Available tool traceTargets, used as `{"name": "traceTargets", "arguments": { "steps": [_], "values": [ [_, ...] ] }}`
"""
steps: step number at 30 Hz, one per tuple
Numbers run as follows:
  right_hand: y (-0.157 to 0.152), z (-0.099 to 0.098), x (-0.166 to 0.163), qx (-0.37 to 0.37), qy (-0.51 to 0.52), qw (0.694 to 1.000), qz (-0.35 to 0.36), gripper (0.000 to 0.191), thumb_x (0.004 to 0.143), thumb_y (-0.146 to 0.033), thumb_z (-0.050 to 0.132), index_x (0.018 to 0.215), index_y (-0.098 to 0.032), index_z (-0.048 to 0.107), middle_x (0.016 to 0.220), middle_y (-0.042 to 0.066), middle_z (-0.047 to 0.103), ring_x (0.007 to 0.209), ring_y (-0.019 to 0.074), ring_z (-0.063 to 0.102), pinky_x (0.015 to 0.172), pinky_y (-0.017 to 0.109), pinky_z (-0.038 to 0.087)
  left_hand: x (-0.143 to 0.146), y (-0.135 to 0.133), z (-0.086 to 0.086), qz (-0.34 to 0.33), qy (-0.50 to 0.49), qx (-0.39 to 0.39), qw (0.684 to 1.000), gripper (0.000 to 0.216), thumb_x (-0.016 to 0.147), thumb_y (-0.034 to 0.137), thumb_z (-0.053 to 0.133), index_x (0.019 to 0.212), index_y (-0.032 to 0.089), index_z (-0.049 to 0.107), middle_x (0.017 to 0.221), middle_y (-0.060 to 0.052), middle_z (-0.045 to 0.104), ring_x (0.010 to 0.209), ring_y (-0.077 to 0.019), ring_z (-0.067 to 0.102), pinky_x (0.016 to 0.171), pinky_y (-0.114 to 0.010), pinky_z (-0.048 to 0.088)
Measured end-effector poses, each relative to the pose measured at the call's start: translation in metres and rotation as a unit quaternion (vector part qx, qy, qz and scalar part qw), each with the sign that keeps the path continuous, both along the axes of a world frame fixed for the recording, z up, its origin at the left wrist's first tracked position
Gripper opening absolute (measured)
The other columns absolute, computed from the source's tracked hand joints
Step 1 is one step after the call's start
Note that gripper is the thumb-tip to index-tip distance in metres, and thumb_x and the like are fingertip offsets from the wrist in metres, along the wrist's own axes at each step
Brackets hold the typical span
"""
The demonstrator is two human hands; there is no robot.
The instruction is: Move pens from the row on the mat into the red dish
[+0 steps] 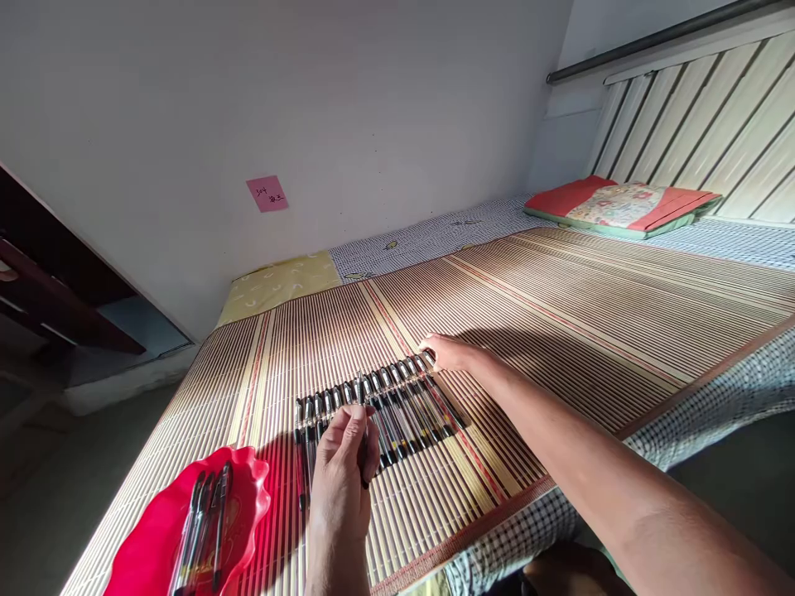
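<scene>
Red tray (149,530) on bamboo mat (559,306): about four pens (204,521) inside. Row of pens (385,406) on mat, count unclear. Left hand (341,480) fingers pinch one pen; right hand (444,353) touches row's far end, grip unclear.

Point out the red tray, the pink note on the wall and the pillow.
red tray (149,530), head view, bare left part of its floor.
pink note (267,194), head view, its middle.
pillow (621,205), head view, patterned top face.

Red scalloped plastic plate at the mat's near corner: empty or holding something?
Holding something. The red scalloped plastic plate has several dark pens lying across it; an exact count is unclear.
</scene>
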State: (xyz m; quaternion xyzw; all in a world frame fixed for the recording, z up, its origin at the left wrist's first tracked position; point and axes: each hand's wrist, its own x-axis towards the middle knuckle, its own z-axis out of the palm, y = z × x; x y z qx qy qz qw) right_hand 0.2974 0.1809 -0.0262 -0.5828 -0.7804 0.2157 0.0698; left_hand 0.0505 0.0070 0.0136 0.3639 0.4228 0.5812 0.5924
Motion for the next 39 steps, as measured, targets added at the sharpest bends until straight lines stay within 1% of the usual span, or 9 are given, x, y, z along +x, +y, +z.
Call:
{"name": "traceTargets", "arguments": {
  "steps": [4, 8, 12, 15, 17, 21, 23, 30, 39],
  "values": [
    [-0.0014, -0.0010, 0.0013, 0.001, 0.006, 1.000, 0.000, 0.070, 0.074, -0.008, 0.082, 0.141, -0.019, 0.068, 0.141, 0.014, 0.066, 0.117, 0.0261, 0.068, 0.089, 0.028, 0.050, 0.0010, -0.0004, 0.0011, 0.005, 0.002, -0.001, 1.000, 0.052, 0.077, 0.061, 0.086, 0.081, 0.017, 0.059, 0.064, 0.005, 0.054, 0.045, -0.0023, 0.031, 0.043, -0.016, 0.022],
    [-0.0017, -0.0022, 0.0035, 0.013, 0.017, 1.000, 0.005, 0.072, 0.073, -0.006, 0.081, 0.142, -0.018, 0.067, 0.143, 0.015, 0.065, 0.119, 0.0260, 0.067, 0.092, 0.027, 0.050, -0.0007, -0.0010, 0.0000, -0.001, 0.000, 0.002, 1.000, 0.047, 0.080, 0.056, 0.086, 0.082, 0.017, 0.059, 0.064, 0.005, 0.053, 0.046, -0.0031, 0.032, 0.043, -0.016, 0.024],
    [0.0019, -0.0036, 0.0041, 0.019, 0.018, 0.999, 0.019, 0.059, 0.067, -0.005, 0.083, 0.124, -0.018, 0.077, 0.125, 0.011, 0.074, 0.111, 0.0256, 0.069, 0.088, 0.026, 0.050, -0.0009, -0.0008, -0.0011, -0.002, -0.003, 0.005, 1.000, 0.046, 0.080, 0.055, 0.086, 0.082, 0.017, 0.059, 0.064, 0.005, 0.053, 0.046, -0.0029, 0.032, 0.043, -0.016, 0.023],
    [0.0040, -0.0046, 0.0038, 0.020, 0.014, 0.999, 0.022, 0.051, 0.066, -0.005, 0.083, 0.115, -0.018, 0.079, 0.114, 0.009, 0.076, 0.105, 0.0246, 0.070, 0.083, 0.025, 0.050, 0.0000, -0.0002, -0.0007, 0.000, -0.003, 0.003, 1.000, 0.047, 0.081, 0.056, 0.085, 0.083, 0.017, 0.059, 0.064, 0.005, 0.053, 0.046, -0.0031, 0.032, 0.043, -0.017, 0.023],
    [0.0043, -0.0050, 0.0036, 0.019, 0.009, 1.000, 0.020, 0.052, 0.067, -0.005, 0.083, 0.117, -0.018, 0.079, 0.115, 0.010, 0.076, 0.104, 0.0241, 0.070, 0.081, 0.024, 0.050, 0.0006, 0.0002, -0.0003, 0.000, -0.001, 0.004, 1.000, 0.045, 0.081, 0.054, 0.086, 0.082, 0.017, 0.059, 0.064, 0.005, 0.053, 0.047, -0.0033, 0.032, 0.043, -0.017, 0.023],
    [0.0029, -0.0052, 0.0031, 0.016, 0.001, 1.000, 0.014, 0.062, 0.072, -0.006, 0.082, 0.132, -0.018, 0.073, 0.131, 0.014, 0.070, 0.110, 0.0248, 0.069, 0.082, 0.025, 0.050, 0.0013, 0.0000, -0.0009, -0.004, 0.001, 0.007, 1.000, 0.042, 0.082, 0.050, 0.085, 0.083, 0.017, 0.060, 0.062, 0.005, 0.052, 0.046, -0.0034, 0.031, 0.044, -0.017, 0.023],
    [0.0020, -0.0047, 0.0026, 0.016, 0.000, 1.000, 0.014, 0.064, 0.073, -0.006, 0.081, 0.135, -0.019, 0.072, 0.134, 0.014, 0.068, 0.113, 0.0250, 0.068, 0.083, 0.025, 0.050, 0.0016, -0.0005, -0.0016, -0.004, 0.001, 0.004, 1.000, 0.042, 0.082, 0.051, 0.085, 0.087, 0.016, 0.062, 0.062, 0.006, 0.052, 0.046, -0.0033, 0.031, 0.044, -0.017, 0.023],
    [-0.0005, -0.0015, 0.0016, 0.005, -0.001, 1.000, 0.015, 0.060, 0.076, -0.005, 0.079, 0.134, -0.018, 0.072, 0.134, 0.014, 0.069, 0.104, 0.0231, 0.071, 0.077, 0.025, 0.051, 0.0046, -0.0008, -0.0010, -0.008, 0.000, -0.001, 1.000, 0.041, 0.081, 0.050, 0.086, 0.089, 0.016, 0.065, 0.059, 0.006, 0.050, 0.044, -0.0031, 0.029, 0.045, -0.018, 0.023],
    [0.0014, -0.0019, 0.0021, 0.019, -0.004, 1.000, 0.023, 0.060, 0.071, -0.005, 0.081, 0.128, -0.018, 0.074, 0.128, 0.013, 0.072, 0.106, 0.0245, 0.070, 0.078, 0.025, 0.050, 0.0069, -0.0010, -0.0009, -0.004, 0.001, -0.006, 1.000, 0.045, 0.081, 0.054, 0.086, 0.089, 0.015, 0.065, 0.060, 0.006, 0.050, 0.046, -0.0035, 0.030, 0.045, -0.018, 0.022]
  ]
}}
